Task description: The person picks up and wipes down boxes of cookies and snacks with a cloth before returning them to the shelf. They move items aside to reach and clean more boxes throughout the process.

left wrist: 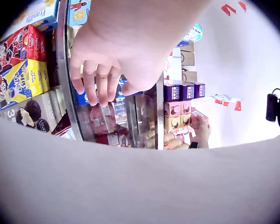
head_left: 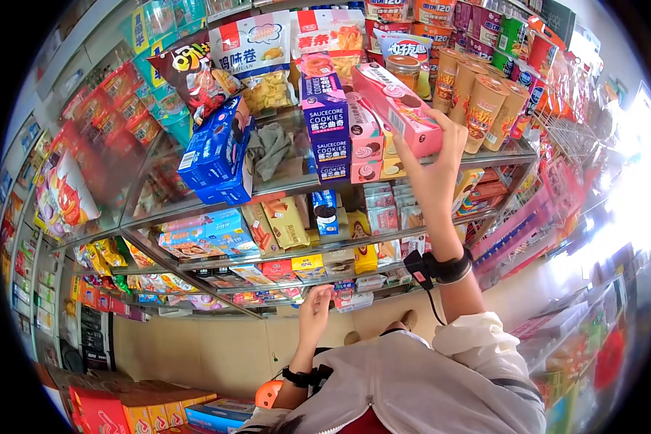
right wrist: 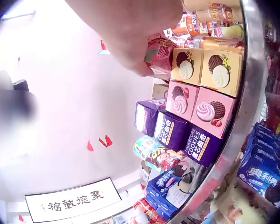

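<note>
In the head view the right hand point(head_left: 439, 148) grips the front end of a pink cookie box point(head_left: 394, 105), thumb on its near side and fingers over the other. The box lies tilted above the stacked pink and yellow cookie boxes point(head_left: 366, 150), beside a purple stack point(head_left: 328, 130). In the right wrist view the hand point(right wrist: 135, 37) hides most of that box; two yellow boxes point(right wrist: 220, 72) sit over two pink ones point(right wrist: 213, 111). The left hand point(head_left: 314, 312) is low by the lower shelves, holding nothing, its fingers loosely bent in the left wrist view point(left wrist: 102, 70).
Blue boxes point(head_left: 217, 152) and a grey cloth point(head_left: 269, 150) lie left of the purple stack. Paper cups point(head_left: 484, 108) stand close to the right hand. Snack bags point(head_left: 253, 54) line the back. The metal shelf edge point(head_left: 282, 189) runs in front.
</note>
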Available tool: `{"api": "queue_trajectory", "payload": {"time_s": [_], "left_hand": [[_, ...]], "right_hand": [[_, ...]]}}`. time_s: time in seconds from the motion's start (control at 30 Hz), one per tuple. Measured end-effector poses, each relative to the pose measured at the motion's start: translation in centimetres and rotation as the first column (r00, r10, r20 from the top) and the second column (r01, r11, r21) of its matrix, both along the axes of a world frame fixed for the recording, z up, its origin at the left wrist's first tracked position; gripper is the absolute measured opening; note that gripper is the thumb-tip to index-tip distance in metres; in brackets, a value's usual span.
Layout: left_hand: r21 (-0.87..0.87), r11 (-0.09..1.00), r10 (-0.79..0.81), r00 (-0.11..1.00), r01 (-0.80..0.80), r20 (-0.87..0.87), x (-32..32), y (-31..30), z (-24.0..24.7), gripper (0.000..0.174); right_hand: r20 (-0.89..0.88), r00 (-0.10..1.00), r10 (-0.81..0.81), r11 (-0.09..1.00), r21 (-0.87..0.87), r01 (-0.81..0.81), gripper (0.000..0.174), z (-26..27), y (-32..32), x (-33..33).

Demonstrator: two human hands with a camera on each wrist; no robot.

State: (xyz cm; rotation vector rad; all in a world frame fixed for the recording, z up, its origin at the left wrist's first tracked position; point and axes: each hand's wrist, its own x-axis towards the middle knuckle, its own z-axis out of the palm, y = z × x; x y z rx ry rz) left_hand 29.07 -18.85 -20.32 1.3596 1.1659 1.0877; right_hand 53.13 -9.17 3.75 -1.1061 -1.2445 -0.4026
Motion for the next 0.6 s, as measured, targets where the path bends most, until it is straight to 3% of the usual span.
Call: {"api": "queue_trajectory", "payload": {"time_s": [0.17, 0.23, 0.3, 0.37, 0.4, 0.43, 0.47, 0.5, 0.53, 0.57, 0.6], "left_hand": [[0.027, 1.000, -0.004, 0.999, 0.005, -0.046, 0.0, 0.2, -0.8, 0.023], [0.018, 1.000, -0.023, 1.000, 0.024, -0.019, 0.1, 0.4, -0.8, 0.023], [-0.028, 0.999, -0.040, 0.999, 0.040, -0.009, 0.1, 0.4, -0.2, 0.023], [-0.082, 0.995, -0.056, 0.998, 0.056, 0.001, 0.2, 0.5, 0.0, 0.023], [-0.070, 0.994, -0.080, 0.996, 0.083, 0.039, 0.3, 0.6, 0.0, 0.027], [-0.058, 0.992, -0.104, 0.992, 0.108, 0.077, 0.3, 0.6, 0.1, 0.031], [-0.064, 0.992, -0.105, 0.991, 0.110, 0.078, 0.4, 0.7, 0.5, 0.031], [-0.124, 0.969, -0.190, 0.967, 0.212, 0.169, 0.6, 0.8, 1.5, 0.036], [-0.172, 0.934, -0.264, 0.928, 0.315, 0.264, 0.8, 1.1, 2.4, 0.041], [-0.187, 0.872, -0.385, 0.870, 0.452, 0.308, 0.8, 1.6, 3.1, 0.054], [-0.105, 0.811, -0.483, 0.760, 0.575, 0.435, 1.3, 2.0, 4.7, 0.049]], "right_hand": [[0.044, 0.999, -0.013, 1.000, -0.019, 0.014, 0.053, 0.2, -1.0, 0.9], [-0.278, 0.924, 0.262, 0.964, 0.115, -0.239, 0.057, 0.3, -2.1, 1.2], [-0.261, 0.955, 0.138, 0.968, 0.238, -0.075, 0.059, 0.1, -3.5, 2.8], [-0.451, 0.845, 0.288, 0.891, 0.450, -0.063, 0.056, 1.8, -5.5, 3.4], [-0.453, 0.845, 0.283, 0.893, 0.446, -0.061, 0.056, 2.1, -6.6, 4.1], [-0.319, 0.947, 0.030, 0.924, 0.371, 0.096, 0.052, 2.2, -7.7, 5.1], [-0.152, 0.963, -0.224, 0.910, 0.322, 0.263, 0.048, 2.4, -8.4, 5.5], [-0.150, 0.962, -0.226, 0.911, 0.317, 0.263, 0.048, 2.7, -8.8, 5.4], [-0.405, 0.914, -0.011, 0.964, 0.239, 0.118, 0.047, 3.0, -9.2, 5.2], [-0.637, 0.751, 0.172, 0.977, 0.205, -0.050, 0.047, 3.3, -9.4, 4.9], [-0.816, 0.494, 0.300, 0.951, 0.217, -0.219, 0.048, 3.4, -9.6, 4.6]]}}
